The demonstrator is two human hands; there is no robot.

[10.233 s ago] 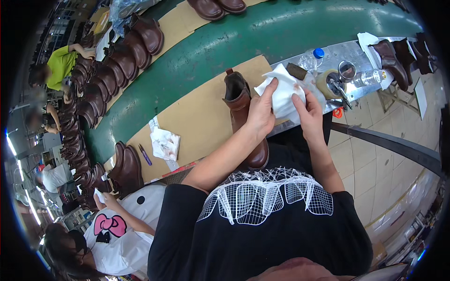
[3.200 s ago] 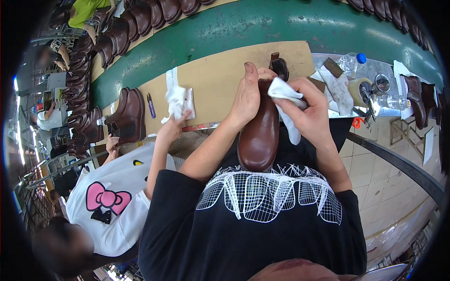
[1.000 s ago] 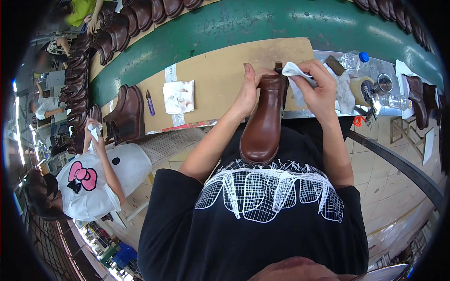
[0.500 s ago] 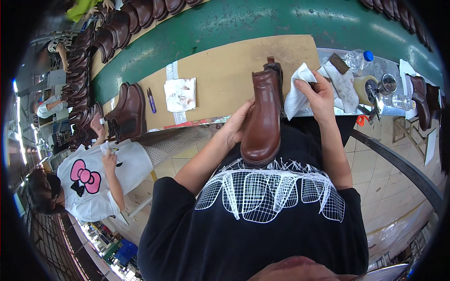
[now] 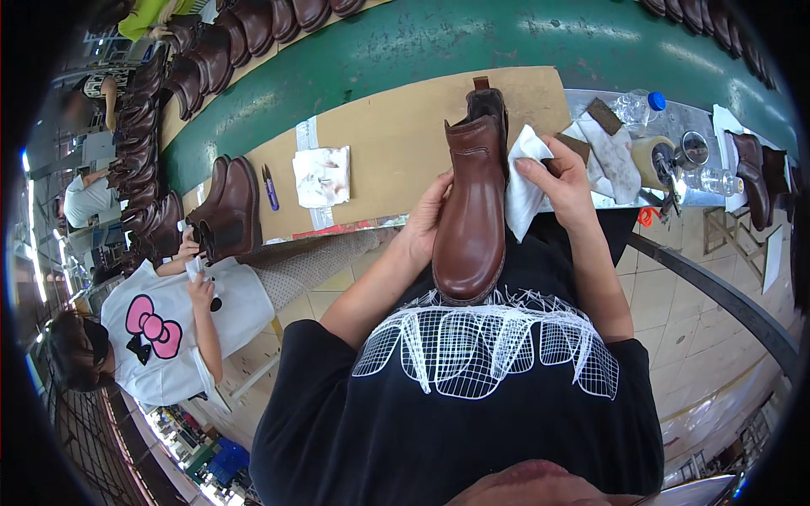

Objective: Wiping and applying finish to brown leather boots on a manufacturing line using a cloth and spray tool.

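A brown leather ankle boot [image 5: 472,211] is held in front of my body, toe toward me and its shaft opening away. My left hand [image 5: 429,218] grips it from the left side, the fingers partly hidden behind the boot. In my right hand [image 5: 564,184] a white cloth [image 5: 525,190] is pinched between thumb and fingers. The cloth hangs right beside the boot's right side; whether it touches the leather I cannot tell.
Cardboard [image 5: 388,143] covers the bench, bearing a stained folded cloth [image 5: 322,177] and a purple-handled tool [image 5: 270,187]. Rags [image 5: 620,156], a blue-capped bottle [image 5: 633,108] and a metal-topped container [image 5: 654,160] stand right. Boots [image 5: 240,207] and a co-worker [image 5: 181,320] are at left.
My right hand has brought the white cloth down and left, closer to the boot. The boot has tilted slightly, its opening now more in view. The co-worker's hand has moved to the boots.
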